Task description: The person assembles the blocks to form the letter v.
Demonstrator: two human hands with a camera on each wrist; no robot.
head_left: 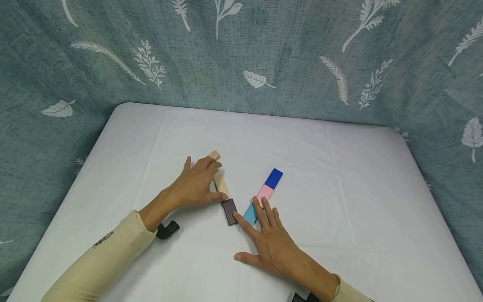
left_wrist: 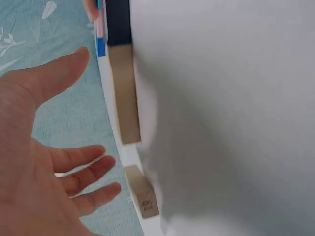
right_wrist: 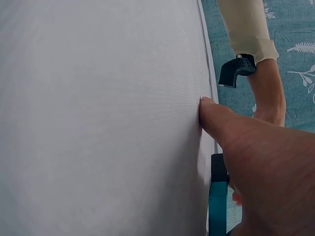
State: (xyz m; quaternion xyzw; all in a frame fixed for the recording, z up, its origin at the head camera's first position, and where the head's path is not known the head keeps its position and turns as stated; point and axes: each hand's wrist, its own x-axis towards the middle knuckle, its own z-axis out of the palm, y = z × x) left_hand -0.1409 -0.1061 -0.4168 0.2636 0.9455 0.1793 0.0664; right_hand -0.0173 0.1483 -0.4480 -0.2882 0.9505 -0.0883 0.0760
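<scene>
Dark grey (head_left: 229, 213) and plain wooden (head_left: 222, 186) blocks lie end to end in a slanting row. A separate wooden block (head_left: 214, 154), marked on its end in the left wrist view, lies beyond a gap. My left hand (head_left: 196, 182) is over these wooden blocks, fingers spread and nothing gripped; its thumb is near the joint with the dark block. Light blue (head_left: 249, 214), pink (head_left: 266, 191) and dark blue (head_left: 273, 178) blocks form a second slanting row. My right hand (head_left: 273, 247) reaches over their near part, fingers extended, index fingertip beside the dark block.
A white cloth (head_left: 377, 201) covers the table. Blue-green leaf-patterned fabric (head_left: 302, 50) hangs behind and at the sides. Black wrist-worn devices show at the left wrist (head_left: 167, 230) and the right wrist (head_left: 305, 298).
</scene>
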